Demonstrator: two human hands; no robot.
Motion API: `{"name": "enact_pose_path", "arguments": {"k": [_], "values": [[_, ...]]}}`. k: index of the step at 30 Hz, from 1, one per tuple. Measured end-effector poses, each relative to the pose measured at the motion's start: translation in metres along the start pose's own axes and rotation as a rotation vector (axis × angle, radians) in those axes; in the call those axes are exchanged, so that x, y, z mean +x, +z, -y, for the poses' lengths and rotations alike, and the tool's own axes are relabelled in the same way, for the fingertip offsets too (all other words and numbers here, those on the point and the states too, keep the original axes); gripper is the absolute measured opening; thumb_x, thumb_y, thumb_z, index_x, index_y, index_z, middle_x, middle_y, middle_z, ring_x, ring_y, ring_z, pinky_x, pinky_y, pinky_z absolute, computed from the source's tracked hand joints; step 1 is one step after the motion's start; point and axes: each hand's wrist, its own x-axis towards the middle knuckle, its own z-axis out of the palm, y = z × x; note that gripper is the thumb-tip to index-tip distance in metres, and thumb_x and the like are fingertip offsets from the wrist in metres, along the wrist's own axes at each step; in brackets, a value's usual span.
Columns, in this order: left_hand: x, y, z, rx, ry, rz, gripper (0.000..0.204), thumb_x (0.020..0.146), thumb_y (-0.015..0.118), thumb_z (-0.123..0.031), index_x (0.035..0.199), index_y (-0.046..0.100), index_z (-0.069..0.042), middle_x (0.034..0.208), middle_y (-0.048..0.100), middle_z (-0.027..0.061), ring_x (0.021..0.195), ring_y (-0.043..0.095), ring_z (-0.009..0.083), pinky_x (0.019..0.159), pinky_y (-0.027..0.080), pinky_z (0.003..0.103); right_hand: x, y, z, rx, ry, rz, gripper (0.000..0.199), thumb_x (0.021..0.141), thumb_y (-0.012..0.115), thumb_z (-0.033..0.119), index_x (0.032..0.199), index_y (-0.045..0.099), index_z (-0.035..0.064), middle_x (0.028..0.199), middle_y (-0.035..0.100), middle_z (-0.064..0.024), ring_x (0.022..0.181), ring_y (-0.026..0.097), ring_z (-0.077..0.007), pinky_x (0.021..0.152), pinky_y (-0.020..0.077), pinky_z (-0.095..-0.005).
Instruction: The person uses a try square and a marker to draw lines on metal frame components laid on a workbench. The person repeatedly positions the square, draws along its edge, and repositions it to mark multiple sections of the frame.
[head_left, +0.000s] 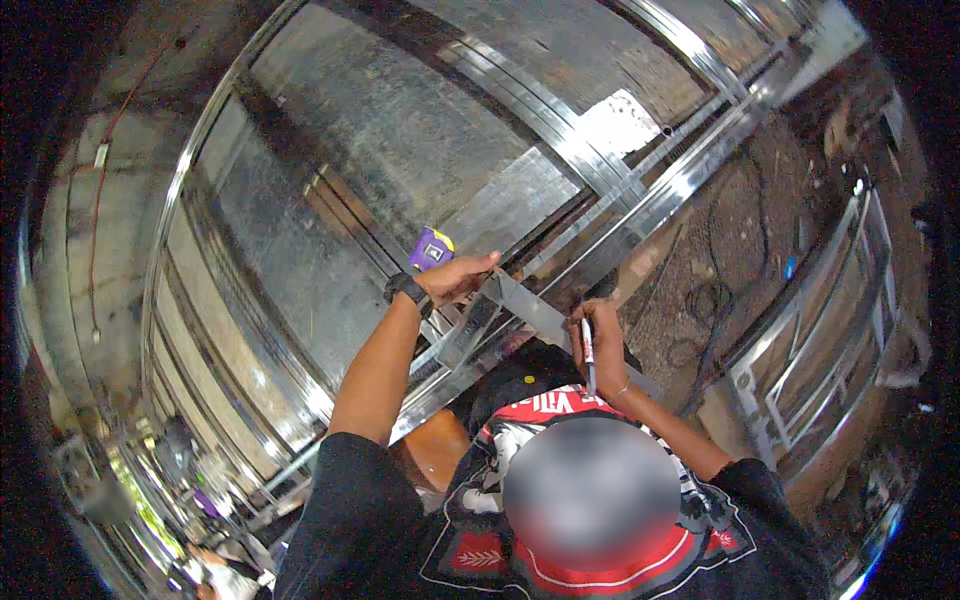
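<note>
My left hand (pixel 458 282), with a dark band on its wrist, grips an L-shaped flat metal piece (pixel 532 308) at its corner, against the shiny metal frame. Its thumb points right along the top; the other fingers are partly hidden. To the right, my right hand (pixel 604 350) is closed round a white marker pen (pixel 588 342), held upright near the metal piece's right end. I cannot tell whether its tip touches the metal. A purple and yellow tape measure (pixel 432 248) rests on the frame's panel just beyond my left hand.
The large frame of shiny metal tubes (pixel 690 180) and grey panels spreads ahead and left. A smaller metal frame (pixel 815 340) lies on the dirt floor at right, near a dark cable (pixel 712 310). Another person (pixel 228 575) is at the lower left edge.
</note>
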Motion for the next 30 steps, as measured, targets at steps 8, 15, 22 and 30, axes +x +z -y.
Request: {"name": "enact_pose_path", "arguments": {"k": [8,15,22,30], "values": [[0.026,-0.024,-0.007,0.085,-0.02,0.348,0.035,0.089,0.08,-0.032,0.107,0.073,-0.003,0.102,0.074,0.0054,0.082,0.07,0.016,0.076,0.056,0.031,-0.024,0.035,0.008,-0.107,-0.071,-0.201,0.022,0.08,0.062,-0.007,0.098,0.056,0.0039,0.091,0.053,-0.0154,0.086,0.054,-0.0343,0.08,0.0468,-0.0398],[0.01,0.004,-0.035,0.156,-0.016,0.344,0.04,0.082,0.084,-0.01,0.117,0.068,0.001,0.103,0.074,0.0098,0.093,0.071,0.0195,0.086,0.057,0.034,-0.034,0.043,0.007,-0.128,-0.067,-0.26,0.023,0.08,0.064,-0.005,0.099,0.055,0.0041,0.096,0.053,-0.0166,0.092,0.053,-0.0365,0.085,0.0457,-0.0422],[0.006,0.012,-0.031,0.28,0.174,0.255,0.032,0.087,0.082,-0.015,0.113,0.07,-0.001,0.098,0.072,0.006,0.086,0.068,0.0139,0.079,0.056,0.031,-0.033,0.038,0.013,-0.161,-0.08,-0.314,0.027,0.081,0.068,-0.007,0.102,0.056,0.0049,0.094,0.052,-0.0137,0.092,0.054,-0.0297,0.089,0.0452,-0.0361],[0.0,0.023,-0.025,0.227,0.203,0.194,0.021,0.091,0.078,-0.013,0.104,0.068,0.0,0.091,0.07,0.007,0.077,0.068,0.0138,0.069,0.058,0.03,-0.035,0.035,0.003,-0.189,-0.049,-0.309,0.032,0.079,0.072,-0.002,0.105,0.054,0.0033,0.1,0.053,-0.0184,0.097,0.053,-0.0384,0.088,0.0473,-0.0441]]}}
